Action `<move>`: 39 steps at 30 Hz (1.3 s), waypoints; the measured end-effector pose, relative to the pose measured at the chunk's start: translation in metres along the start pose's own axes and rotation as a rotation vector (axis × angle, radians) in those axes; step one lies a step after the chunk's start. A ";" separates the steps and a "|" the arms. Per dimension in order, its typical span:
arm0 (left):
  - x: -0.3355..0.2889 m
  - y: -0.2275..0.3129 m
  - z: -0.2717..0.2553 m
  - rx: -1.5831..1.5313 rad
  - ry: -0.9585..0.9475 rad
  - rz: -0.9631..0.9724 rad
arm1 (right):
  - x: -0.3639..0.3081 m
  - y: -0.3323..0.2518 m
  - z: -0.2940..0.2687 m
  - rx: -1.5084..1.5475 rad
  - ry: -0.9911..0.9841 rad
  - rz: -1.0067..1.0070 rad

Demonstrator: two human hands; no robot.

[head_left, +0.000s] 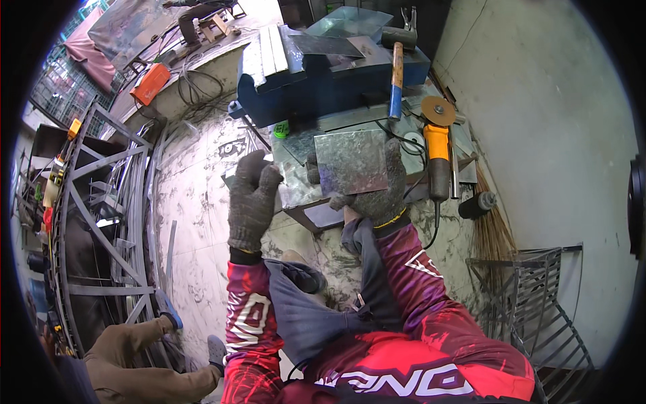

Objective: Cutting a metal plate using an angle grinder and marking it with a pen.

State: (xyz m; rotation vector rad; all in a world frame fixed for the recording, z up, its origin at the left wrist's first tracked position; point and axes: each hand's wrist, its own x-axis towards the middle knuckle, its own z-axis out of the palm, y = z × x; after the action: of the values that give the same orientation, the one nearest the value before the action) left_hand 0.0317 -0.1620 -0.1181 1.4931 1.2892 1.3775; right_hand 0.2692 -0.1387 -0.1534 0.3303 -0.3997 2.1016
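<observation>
Both my hands wear dark grey knit gloves. In my right hand [382, 202] is a square metal plate [351, 160], gripped at its lower right side and held over the worktable [296, 188]. The plate is dull silver and scuffed. Left of the table, my left hand [252, 202] is raised with its fingers curled inward; whether something small sits in them is not visible. To the right of the plate lies an angle grinder [438, 155] with an orange body and a tan disc.
A blue steel machine [330, 84] at the back bears metal sheets and a hammer [396, 81]. A bottle [478, 205] and a broom [494, 229] stand by the right wall. Metal bars [134, 209] lie left. A person's legs [134, 357] show lower left; an orange box [150, 83] sits farther back.
</observation>
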 end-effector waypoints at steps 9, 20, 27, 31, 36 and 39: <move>0.072 -0.079 0.006 0.669 -0.186 0.053 | -0.016 -0.030 0.007 -0.779 0.393 -0.401; 0.141 -0.086 0.071 1.062 -0.513 -0.106 | -0.013 -0.033 -0.019 0.024 0.238 -0.250; 0.126 -0.095 0.085 1.075 -0.450 -0.103 | -0.012 -0.034 -0.022 0.060 0.151 -0.199; 0.122 -0.097 0.080 1.114 -0.416 -0.014 | -0.009 -0.027 -0.014 0.060 0.113 -0.191; 0.085 -0.016 0.056 0.813 -0.140 -0.148 | -0.011 -0.023 -0.020 0.077 0.066 -0.178; 0.043 0.017 0.019 0.417 -0.096 0.305 | -0.006 -0.012 -0.025 0.180 0.063 -0.092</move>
State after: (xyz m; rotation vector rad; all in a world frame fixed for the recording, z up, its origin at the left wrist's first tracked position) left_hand 0.0503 -0.1224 -0.0943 2.0841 1.3875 1.2478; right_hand 0.2807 -0.1272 -0.1768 0.3792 -0.1553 2.0559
